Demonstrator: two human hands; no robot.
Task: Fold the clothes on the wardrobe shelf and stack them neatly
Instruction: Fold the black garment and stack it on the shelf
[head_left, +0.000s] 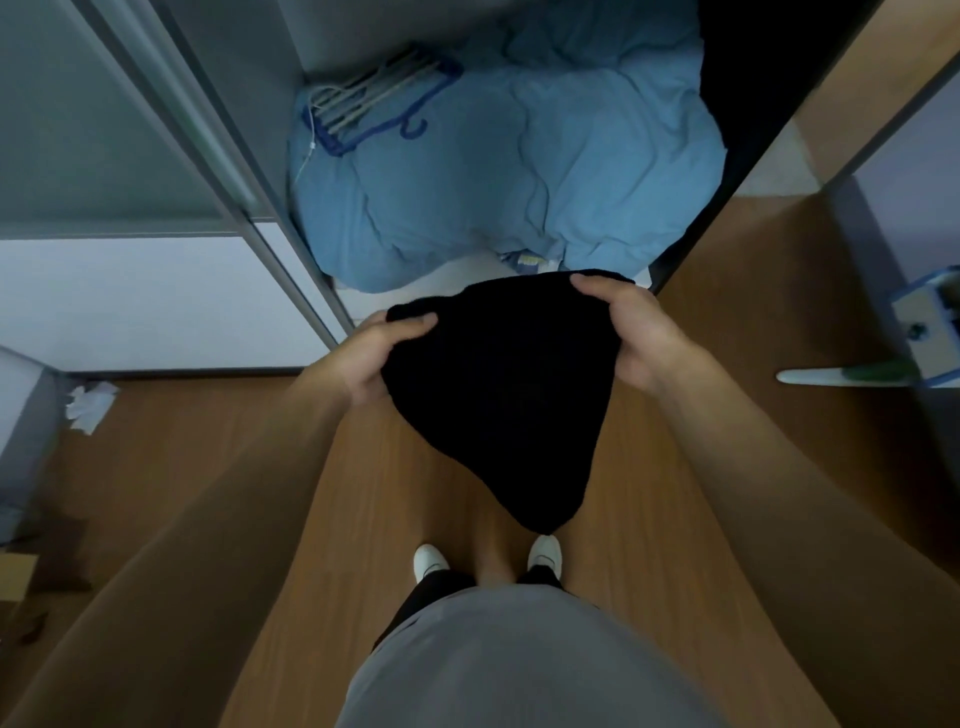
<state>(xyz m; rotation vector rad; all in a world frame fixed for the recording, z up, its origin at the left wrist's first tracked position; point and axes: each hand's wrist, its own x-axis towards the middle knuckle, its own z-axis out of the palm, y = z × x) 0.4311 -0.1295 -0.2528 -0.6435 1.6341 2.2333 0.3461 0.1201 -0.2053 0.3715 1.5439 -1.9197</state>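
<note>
Black garment (498, 395): soft, limp, likely light; hung to a point. Left hand (371, 353) and right hand (631, 332) pinched its top corners, the sensible hold.

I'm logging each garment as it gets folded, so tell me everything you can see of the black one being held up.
The black garment looks thick, perhaps knitted; dim light hides its details. It hangs before the wardrobe, wide at the top, tapering to a point above the wooden floor. The left hand and right hand grip its upper corners.
</note>
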